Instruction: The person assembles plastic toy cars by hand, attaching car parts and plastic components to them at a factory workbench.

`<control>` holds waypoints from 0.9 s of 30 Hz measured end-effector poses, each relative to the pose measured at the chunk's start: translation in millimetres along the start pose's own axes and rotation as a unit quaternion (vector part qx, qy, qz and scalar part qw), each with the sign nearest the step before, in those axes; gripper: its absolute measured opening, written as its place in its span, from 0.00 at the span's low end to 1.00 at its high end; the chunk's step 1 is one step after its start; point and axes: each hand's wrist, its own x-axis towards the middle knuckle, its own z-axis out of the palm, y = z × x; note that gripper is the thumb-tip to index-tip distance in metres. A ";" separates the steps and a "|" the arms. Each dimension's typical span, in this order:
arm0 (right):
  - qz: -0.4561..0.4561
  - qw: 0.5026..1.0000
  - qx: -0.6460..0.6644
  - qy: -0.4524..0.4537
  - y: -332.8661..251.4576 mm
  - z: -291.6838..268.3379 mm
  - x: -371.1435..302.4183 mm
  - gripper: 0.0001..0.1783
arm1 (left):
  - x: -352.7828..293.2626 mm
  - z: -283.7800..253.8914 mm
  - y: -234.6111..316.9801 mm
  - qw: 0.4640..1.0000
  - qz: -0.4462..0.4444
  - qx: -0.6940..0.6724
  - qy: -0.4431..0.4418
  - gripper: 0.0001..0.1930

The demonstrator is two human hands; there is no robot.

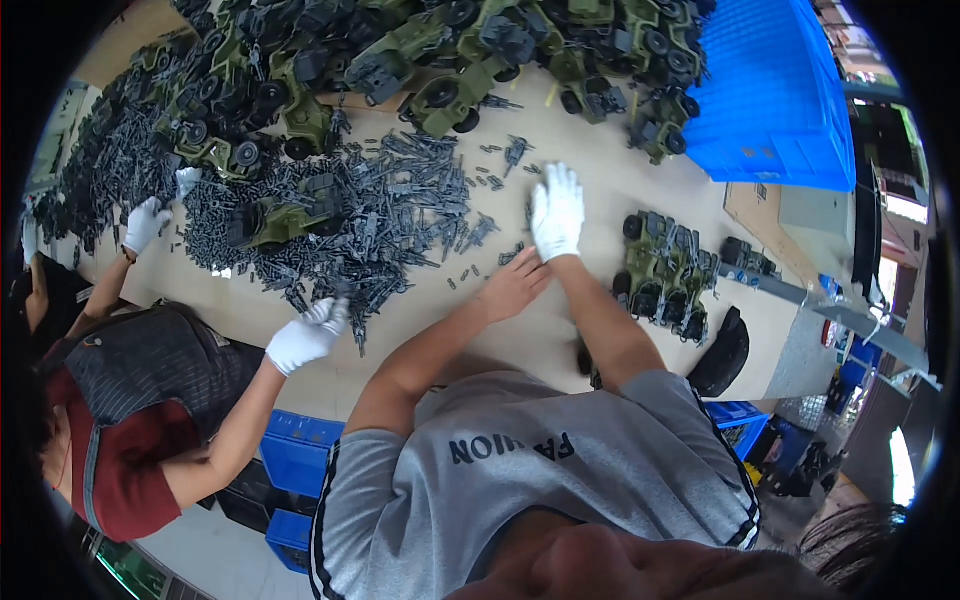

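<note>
My right hand (557, 215), in a white glove, is stretched out above the table with its fingers extended and nothing in it. My left hand (513, 286) is bare and meets the right wrist, its fingertips closed at the cuff of the white glove (563, 246). Beside the hands, small dark grey toy gun parts (482, 232) lie loose on the tabletop. A large heap of such parts (400, 215) spreads to the left. Right of my forearm, several green toy jeeps (662, 265) with black wheels stand close together.
More toy jeeps (440, 100) are piled along the far side, near a blue crate (770, 100). A black pouch-like item (722, 355) lies at the near right. At left, a co-worker's gloved hand (305, 337) reaches into the heap; another gloved hand (146, 223) is farther off.
</note>
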 end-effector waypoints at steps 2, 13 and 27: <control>-0.046 0.994 0.095 -0.039 -21.6 3.3 -19.1 0.25 | -29.1 -5.6 -0.8 0.999 -0.020 -0.020 -0.042 0.25; -0.363 0.926 -0.014 -0.101 -15.6 -18.4 89.7 0.14 | -45.0 -24.6 -32.9 0.994 -0.086 -0.050 0.037 0.28; -0.118 0.973 -0.002 -0.197 -60.0 7.0 166.1 0.25 | -7.5 -7.0 -26.5 0.995 -0.076 -0.057 0.013 0.31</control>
